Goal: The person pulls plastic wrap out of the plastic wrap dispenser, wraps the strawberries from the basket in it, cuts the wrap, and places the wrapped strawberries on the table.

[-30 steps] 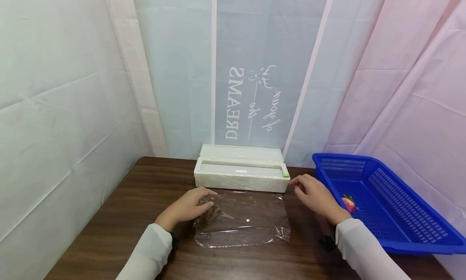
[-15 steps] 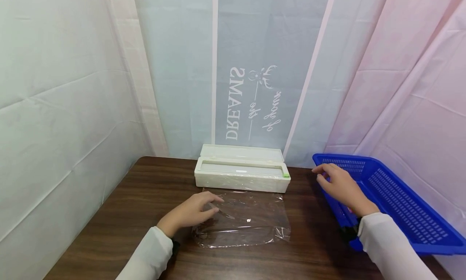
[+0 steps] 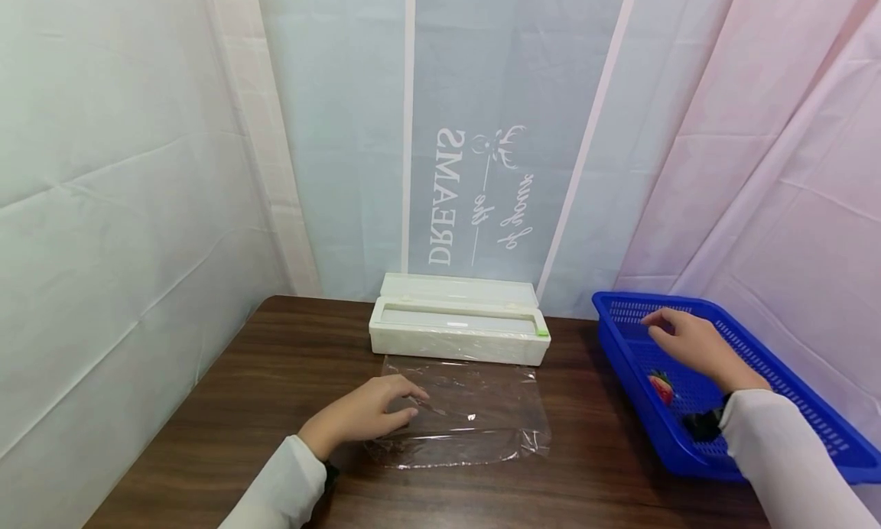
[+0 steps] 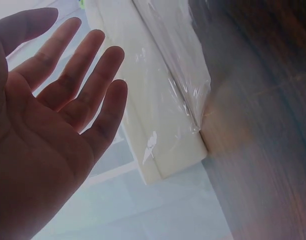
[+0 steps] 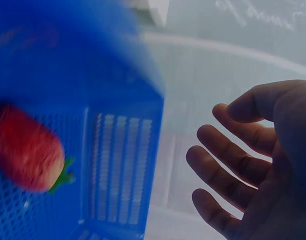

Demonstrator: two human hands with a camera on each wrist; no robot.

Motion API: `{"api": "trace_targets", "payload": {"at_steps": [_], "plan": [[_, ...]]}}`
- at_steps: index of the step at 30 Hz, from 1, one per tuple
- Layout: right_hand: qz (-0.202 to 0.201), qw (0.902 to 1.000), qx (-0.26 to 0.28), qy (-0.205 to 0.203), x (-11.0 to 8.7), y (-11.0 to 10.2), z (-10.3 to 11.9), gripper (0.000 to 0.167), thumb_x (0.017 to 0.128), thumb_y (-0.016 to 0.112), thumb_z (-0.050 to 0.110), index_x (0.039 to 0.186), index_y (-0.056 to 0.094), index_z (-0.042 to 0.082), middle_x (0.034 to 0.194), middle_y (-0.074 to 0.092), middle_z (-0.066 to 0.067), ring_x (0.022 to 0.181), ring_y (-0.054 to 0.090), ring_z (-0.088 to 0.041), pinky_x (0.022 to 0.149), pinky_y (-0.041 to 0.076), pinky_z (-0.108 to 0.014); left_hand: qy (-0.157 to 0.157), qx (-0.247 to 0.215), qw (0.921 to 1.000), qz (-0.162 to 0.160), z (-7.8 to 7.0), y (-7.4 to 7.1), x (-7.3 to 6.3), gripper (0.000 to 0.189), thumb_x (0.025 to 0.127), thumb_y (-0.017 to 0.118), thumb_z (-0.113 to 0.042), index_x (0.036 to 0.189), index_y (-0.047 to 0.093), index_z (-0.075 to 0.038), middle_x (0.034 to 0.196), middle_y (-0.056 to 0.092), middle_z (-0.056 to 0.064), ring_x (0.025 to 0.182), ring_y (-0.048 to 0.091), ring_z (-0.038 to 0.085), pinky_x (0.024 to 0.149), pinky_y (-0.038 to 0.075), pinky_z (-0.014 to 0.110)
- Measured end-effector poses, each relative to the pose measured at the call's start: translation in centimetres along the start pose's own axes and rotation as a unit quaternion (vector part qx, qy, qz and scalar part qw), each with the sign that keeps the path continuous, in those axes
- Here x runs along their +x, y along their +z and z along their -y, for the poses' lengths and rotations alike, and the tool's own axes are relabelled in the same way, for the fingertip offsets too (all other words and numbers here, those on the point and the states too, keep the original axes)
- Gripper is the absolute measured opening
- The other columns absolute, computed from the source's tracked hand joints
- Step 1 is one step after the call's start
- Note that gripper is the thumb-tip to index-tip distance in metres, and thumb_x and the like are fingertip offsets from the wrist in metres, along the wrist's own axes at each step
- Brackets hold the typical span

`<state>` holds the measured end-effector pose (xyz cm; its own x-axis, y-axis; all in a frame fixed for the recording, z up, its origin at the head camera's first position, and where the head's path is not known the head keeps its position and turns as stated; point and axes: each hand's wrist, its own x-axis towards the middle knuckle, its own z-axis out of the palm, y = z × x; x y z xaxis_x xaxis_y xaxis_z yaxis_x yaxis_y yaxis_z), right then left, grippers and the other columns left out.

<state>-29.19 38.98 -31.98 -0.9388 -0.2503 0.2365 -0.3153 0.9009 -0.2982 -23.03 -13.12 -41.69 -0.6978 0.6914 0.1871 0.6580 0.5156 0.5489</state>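
My left hand (image 3: pixel 368 412) hovers over the left part of a sheet of clear plastic wrap (image 3: pixel 475 407), its fingers relaxed and holding nothing. The wrap lies on the table and runs up to a white cling film dispenser (image 3: pixel 457 344) with its lid raised. In the left wrist view, film (image 4: pixel 185 65) clings to the dispenser's front. Over the blue basket (image 3: pixel 633 391) is my right hand (image 3: pixel 698 349), nothing in its loosely bent fingers. A red strawberry (image 3: pixel 661 387) with green leaves lies in the basket, below and left of that hand; the right wrist view shows the strawberry (image 5: pixel 30 150) apart from the fingers.
The dark wooden table (image 3: pixel 275 376) ends at a patterned cloth backdrop (image 3: pixel 344 170) just behind the dispenser. A green slider (image 3: pixel 542 332) sits at the dispenser's right end. Pale cloth (image 3: pixel 138 170) hangs on the left side and pinkish cloth (image 3: pixel 791 208) on the right.
My right hand has moved right, from beside the dispenser's right end to over the basket. The left hand has shifted slightly right and nearer to me above the wrap.
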Motion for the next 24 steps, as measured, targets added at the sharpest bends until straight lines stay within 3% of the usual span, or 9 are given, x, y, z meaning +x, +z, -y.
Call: {"api": "trace_targets", "payload": {"at_steps": [6, 11, 15, 20, 24], "plan": [[0.058, 0.9981, -0.002, 0.018, -0.3, 0.5, -1.8, 0.027, 0.101, 0.058, 0.017, 0.116, 0.066, -0.004, 0.109, 0.067, -0.025, 0.101, 0.062, -0.045, 0.082, 0.051, -0.061, 0.002, -0.002, 1.0000, 0.009, -0.2, 0.3, -0.1, 0.028, 0.104, 0.057, -0.020, 0.129, 0.066, -0.008, 0.127, 0.063, 0.001, 0.123, 0.055, 0.019, 0.104, 0.045, 0.042], [0.089, 0.9960, -0.010, 0.000, -0.3, 0.9, -2.7, 0.021, 0.097, 0.064, 0.014, 0.110, 0.068, -0.003, 0.101, 0.069, -0.016, 0.096, 0.064, -0.040, 0.080, 0.052, -0.059, -0.004, 0.005, 0.9998, 0.021, -0.5, 0.5, -0.1, 0.029, 0.104, 0.057, -0.021, 0.129, 0.066, -0.010, 0.128, 0.062, -0.002, 0.124, 0.055, 0.018, 0.104, 0.045, 0.041], [0.142, 0.9898, -0.010, -0.009, 0.0, 1.1, -2.8, 0.022, 0.092, 0.070, 0.015, 0.108, 0.069, 0.001, 0.102, 0.068, -0.013, 0.096, 0.063, -0.039, 0.081, 0.052, -0.058, -0.003, 0.012, 0.9995, 0.028, -0.7, 0.8, 0.0, 0.028, 0.104, 0.058, -0.021, 0.128, 0.067, -0.010, 0.127, 0.063, -0.004, 0.124, 0.055, 0.017, 0.104, 0.045, 0.040], [0.206, 0.9784, -0.009, -0.004, 0.4, 1.7, -2.6, 0.032, 0.085, 0.072, 0.011, 0.114, 0.067, -0.002, 0.112, 0.066, -0.023, 0.106, 0.060, -0.048, 0.085, 0.049, -0.063, 0.007, 0.017, 0.9992, 0.035, -0.9, 1.2, 0.2, 0.028, 0.103, 0.059, -0.020, 0.128, 0.067, -0.011, 0.128, 0.063, -0.006, 0.123, 0.056, 0.014, 0.102, 0.046, 0.036], [0.247, 0.9686, -0.018, 0.014, 0.7, 2.6, -3.0, 0.046, 0.083, 0.068, 0.006, 0.126, 0.059, -0.010, 0.122, 0.059, -0.034, 0.114, 0.053, -0.054, 0.092, 0.045, -0.066, 0.018, 0.019, 0.9987, 0.043, -0.9, 1.5, 0.3, 0.027, 0.103, 0.059, -0.019, 0.127, 0.067, -0.011, 0.128, 0.063, -0.006, 0.121, 0.057, 0.012, 0.101, 0.047, 0.033]]}}
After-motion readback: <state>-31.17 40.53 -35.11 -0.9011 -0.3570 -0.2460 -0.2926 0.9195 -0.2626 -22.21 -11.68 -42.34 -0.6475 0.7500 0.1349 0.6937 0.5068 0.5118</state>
